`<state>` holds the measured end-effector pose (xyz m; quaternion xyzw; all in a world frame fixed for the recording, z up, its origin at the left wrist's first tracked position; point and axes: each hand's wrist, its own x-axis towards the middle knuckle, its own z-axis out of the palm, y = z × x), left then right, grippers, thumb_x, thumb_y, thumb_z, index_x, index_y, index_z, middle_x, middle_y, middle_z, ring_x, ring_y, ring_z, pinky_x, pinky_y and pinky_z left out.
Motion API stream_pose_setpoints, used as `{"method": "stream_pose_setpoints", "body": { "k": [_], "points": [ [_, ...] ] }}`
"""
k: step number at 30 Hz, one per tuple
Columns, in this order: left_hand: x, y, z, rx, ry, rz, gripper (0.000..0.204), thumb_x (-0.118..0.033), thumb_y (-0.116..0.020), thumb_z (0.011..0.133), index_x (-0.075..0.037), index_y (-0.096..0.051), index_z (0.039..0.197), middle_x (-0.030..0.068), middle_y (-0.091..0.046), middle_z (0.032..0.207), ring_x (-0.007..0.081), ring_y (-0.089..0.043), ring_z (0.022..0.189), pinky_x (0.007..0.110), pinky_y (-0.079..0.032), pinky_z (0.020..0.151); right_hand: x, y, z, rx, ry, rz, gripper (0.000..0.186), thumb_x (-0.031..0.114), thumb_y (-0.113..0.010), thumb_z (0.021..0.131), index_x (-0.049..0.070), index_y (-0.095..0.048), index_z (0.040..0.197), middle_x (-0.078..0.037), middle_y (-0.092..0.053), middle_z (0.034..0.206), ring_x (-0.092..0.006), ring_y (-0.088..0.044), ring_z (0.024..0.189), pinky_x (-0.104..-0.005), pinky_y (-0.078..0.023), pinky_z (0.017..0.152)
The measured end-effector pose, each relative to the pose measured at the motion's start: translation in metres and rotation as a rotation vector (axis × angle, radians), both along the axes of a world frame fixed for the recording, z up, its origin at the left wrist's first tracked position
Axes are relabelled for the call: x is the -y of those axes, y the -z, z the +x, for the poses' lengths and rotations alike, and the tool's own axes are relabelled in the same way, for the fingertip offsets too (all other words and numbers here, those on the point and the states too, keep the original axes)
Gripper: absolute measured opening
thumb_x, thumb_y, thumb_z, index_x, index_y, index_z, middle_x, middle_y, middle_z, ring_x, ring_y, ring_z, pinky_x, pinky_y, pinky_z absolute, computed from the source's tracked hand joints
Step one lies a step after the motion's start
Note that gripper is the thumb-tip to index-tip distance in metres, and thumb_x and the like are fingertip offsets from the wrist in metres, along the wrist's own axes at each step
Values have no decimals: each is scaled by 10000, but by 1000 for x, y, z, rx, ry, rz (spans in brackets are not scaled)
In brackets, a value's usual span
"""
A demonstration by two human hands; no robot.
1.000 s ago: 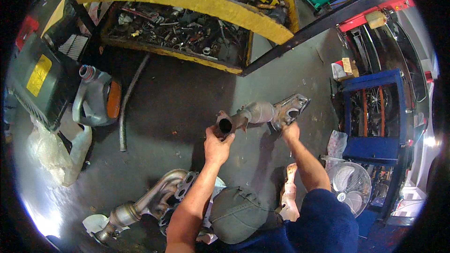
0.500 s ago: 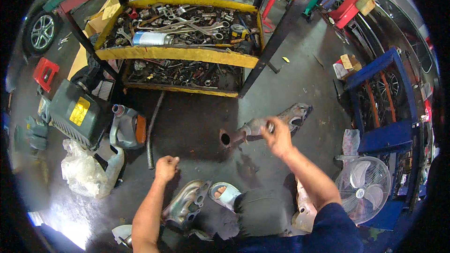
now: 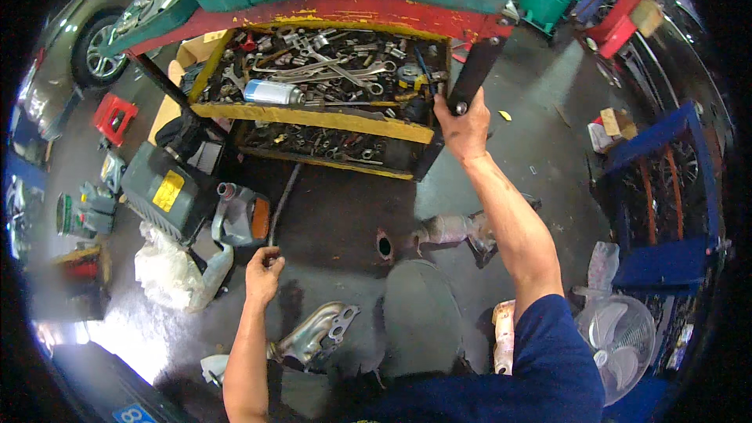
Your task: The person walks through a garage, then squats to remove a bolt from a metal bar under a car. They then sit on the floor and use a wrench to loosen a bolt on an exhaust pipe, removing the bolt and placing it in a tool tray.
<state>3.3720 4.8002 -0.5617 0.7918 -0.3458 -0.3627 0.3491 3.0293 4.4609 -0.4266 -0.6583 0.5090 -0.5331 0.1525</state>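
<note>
My right hand (image 3: 468,127) is wrapped round the dark upright post (image 3: 476,74) of a tool cart. A small shiny round thing shows at its fingers; I cannot tell whether it belongs to the post. With its fingers curled together, my left hand (image 3: 262,276) hangs above the floor near the lower end of a grey hose (image 3: 287,194); what it holds, if anything, is hidden. Below it lies a metal exhaust manifold (image 3: 317,335). A rusty exhaust pipe section (image 3: 446,229) rests on the floor beneath my right forearm.
The cart has a yellow tray (image 3: 313,117) of wrenches and sockets, with a spray can (image 3: 272,92). At left stand a black plastic housing (image 3: 168,192), a grey jug (image 3: 239,215) and a crumpled plastic bag (image 3: 164,270). A fan (image 3: 619,345) and blue frame (image 3: 654,258) flank my right.
My right hand has moved up from above the exhaust pipe to the cart post and closed on it. The left hand has shifted slightly left. My view has tilted up and come nearer the cart.
</note>
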Motion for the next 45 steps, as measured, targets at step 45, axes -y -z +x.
{"method": "stream_pose_setpoints", "body": {
  "k": [45],
  "points": [
    [318, -129, -24, 824, -25, 67, 987, -527, -851, 729, -109, -402, 1502, 270, -389, 1512, 458, -374, 1415, 591, -364, 1111, 24, 25, -9, 219, -294, -83, 432, 115, -823, 782, -10, -589, 1123, -57, -661, 782, -177, -614, 673, -313, -516, 667]
  ]
}}
